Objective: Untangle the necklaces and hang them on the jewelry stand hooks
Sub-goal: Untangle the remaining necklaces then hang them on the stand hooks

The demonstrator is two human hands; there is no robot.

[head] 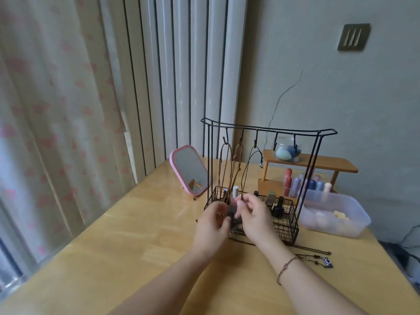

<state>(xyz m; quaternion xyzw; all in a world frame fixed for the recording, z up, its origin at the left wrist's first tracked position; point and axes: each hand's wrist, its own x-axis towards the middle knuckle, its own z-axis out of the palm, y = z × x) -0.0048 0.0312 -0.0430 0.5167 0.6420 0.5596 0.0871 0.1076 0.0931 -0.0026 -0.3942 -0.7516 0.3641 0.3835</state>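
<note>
A black wire jewelry stand [268,129] with several hooks and a basket base stands mid-table. Two brown cord necklaces [229,169] hang from its left hooks, and a black cord necklace [248,164] hangs from the third hook. My left hand [212,223] and my right hand [254,214] meet in front of the basket, pinching the lower ends and a dark pendant of these hanging cords; which cord each holds is unclear. Another dark necklace [318,260] with a blue square pendant lies on the table to the right of my right wrist.
A pink-framed mirror [188,170] leans left of the stand. Behind it stands a wooden shelf [318,162] with a glass jar and several bottles. A clear plastic box [336,214] sits to the right. Nail polish bottles [278,206] fill the basket. Curtain hangs left.
</note>
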